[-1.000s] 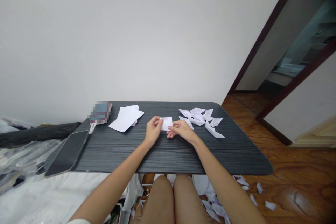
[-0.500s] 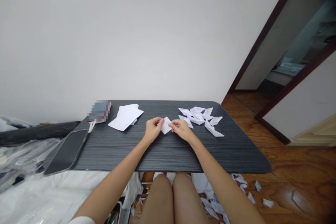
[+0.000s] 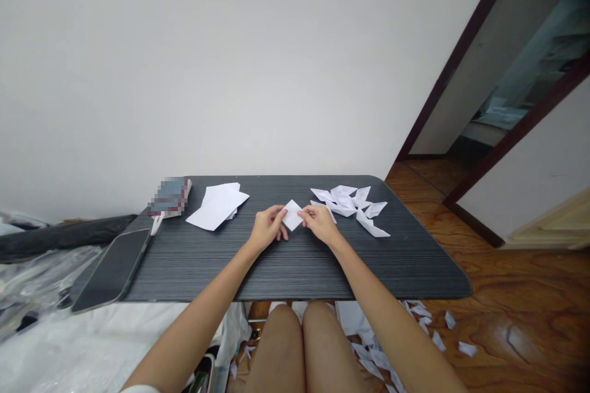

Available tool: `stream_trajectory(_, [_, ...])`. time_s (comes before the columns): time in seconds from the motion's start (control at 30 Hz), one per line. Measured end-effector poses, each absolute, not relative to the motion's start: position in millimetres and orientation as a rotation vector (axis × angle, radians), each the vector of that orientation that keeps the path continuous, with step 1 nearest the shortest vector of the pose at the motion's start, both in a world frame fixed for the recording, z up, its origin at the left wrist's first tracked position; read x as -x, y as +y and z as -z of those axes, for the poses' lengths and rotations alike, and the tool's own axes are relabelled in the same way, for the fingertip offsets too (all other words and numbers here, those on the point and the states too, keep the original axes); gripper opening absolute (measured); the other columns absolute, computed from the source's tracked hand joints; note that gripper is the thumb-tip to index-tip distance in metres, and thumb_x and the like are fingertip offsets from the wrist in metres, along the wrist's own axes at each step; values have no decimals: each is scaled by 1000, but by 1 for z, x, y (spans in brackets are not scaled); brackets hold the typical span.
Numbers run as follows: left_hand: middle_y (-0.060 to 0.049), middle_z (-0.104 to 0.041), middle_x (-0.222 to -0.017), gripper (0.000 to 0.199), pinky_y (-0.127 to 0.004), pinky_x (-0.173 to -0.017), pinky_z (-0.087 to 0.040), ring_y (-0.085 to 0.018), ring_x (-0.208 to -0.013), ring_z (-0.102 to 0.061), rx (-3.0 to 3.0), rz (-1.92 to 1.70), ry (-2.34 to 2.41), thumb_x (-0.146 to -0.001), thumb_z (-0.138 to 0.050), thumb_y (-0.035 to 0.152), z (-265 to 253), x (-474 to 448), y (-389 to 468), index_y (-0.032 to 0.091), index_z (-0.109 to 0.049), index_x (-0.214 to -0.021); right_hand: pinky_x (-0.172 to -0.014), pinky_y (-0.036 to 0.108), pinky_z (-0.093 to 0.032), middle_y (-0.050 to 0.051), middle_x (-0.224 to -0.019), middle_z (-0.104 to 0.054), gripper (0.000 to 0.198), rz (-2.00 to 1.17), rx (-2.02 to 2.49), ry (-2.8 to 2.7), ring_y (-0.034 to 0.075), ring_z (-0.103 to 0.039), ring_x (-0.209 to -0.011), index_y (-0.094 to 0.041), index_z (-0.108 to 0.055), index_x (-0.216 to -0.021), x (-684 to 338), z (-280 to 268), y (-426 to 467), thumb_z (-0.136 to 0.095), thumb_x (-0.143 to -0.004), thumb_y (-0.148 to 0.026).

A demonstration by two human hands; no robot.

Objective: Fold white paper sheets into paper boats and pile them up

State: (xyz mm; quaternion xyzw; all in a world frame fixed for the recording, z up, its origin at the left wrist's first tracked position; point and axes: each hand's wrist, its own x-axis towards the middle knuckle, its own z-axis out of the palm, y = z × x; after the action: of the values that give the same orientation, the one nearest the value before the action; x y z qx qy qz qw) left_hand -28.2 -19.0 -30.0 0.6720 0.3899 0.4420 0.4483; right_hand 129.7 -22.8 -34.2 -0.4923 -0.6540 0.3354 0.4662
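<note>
The long black table (image 3: 295, 270) had thin grey stripes. The folded paper square (image 3: 292, 217) over it was white. The wooden floor (image 3: 495, 288) beside it was swirly brown.

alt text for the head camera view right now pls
A person's left hand and right hand hold a small white paper square cornerwise over a dark table. White sheets lie to the left, folded paper pieces to the right, and a dark-screened device at near left.

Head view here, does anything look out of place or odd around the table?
Yes. White paper pieces lie scattered on the wooden floor, beneath and right of the table, as if dropped. At the table's left, a phone or tablet seems to overhang the front edge.
</note>
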Motion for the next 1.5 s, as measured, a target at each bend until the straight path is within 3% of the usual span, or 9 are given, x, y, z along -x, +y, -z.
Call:
stream_trajectory(0.1, [4,-47,-36,35,-15,-29,-25,-7,-25,-41,-1675,-1087,977,-78,-39,39,30,30,-17,9,-52,-90,-37,19,-30,-2,-44,-49,23,-971,1175,-1560,7,-40,-35,-16,-49,-58,-127,31,-25,-49,-70,-35])
stream_trajectory(0.2, [3,-51,-46,35,-16,-35,-32,-7,-33,-45,-1744,-1203,1084,-77,-42,37,27,33,-15,11,-48,-100,-32,17,-27,-4,-47,-54,20,-1213,1055,-1470,6,-41,-30,-17,-43,-80,-121,27,-31,-49,-69,-32])
stream_trajectory(0.3, [-6,-57,-84,38,-23,-58,-43,-13,-68,-56,-2034,-1273,1139,-73,-51,34,22,36,-17,16,-47,-106,-31,14,-28,-7,-48,-56,34,-1327,963,-1383,10,-49,-32,-21,-28,-96,-117,27,-35,-46,-68,-26])
stream_trajectory(0.4, [-8,-50,-101,30,-31,-77,-40,-19,-90,-50,-2424,-1094,1078,-67,-58,36,21,37,-22,18,-58,-92,-29,12,-26,-10,-40,-52,27,-1304,1028,-1381,10,-48,-29,-22,-26,-92,-115,34,-36,-40,-69,-21])
stream_trajectory(0.67, [-6,-56,-81,25,-26,-73,-40,-15,-77,-52,-2527,-834,900,-76,-47,34,23,46,-21,17,-65,-79,-39,18,-31,-9,-39,-41,16,-827,1283,-1799,8,-39,-33,-19,-45,-82,-125,39,-41,-33,-72,-14])
stream_trajectory(0.83, [-6,-58,-78,27,-25,-70,-40,-14,-72,-53,-2428,-876,888,-79,-43,32,18,49,-22,16,-66,-73,-72,28,-38,4,-87,-53,25,-440,1123,-2024,14,-50,-78,-18,-56,-86,-130,31,-45,-46,-66,-8])
stream_trajectory(0.9, [-6,-59,-80,26,-25,-70,-41,-14,-73,-53,-2415,-875,847,-78,-44,30,17,51,-23,17,-66,-75,-78,31,-36,5,-90,-53,20,-422,1091,-2067,16,-47,-86,-18,-58,-84,-130,32,-43,-50,-68,-10])
stream_trajectory(1.13, [-6,-56,-81,21,-26,-70,-41,-14,-74,-52,-2464,-940,982,-76,-47,27,27,61,-24,16,-63,-72,-63,25,-37,2,-72,-54,6,-579,1179,-1969,12,-48,-67,-16,-59,-72,-132,38,-34,-54,-71,-15])
stream_trajectory(1.5, [-5,-58,-69,18,-28,-66,-37,-16,-68,-50,-2470,-921,1276,-75,-48,24,35,57,-18,16,-62,-69,-59,25,-34,3,-64,-56,12,-455,1375,-2008,13,-49,-61,-15,-59,-64,-127,39,-23,-51,-72,-19])
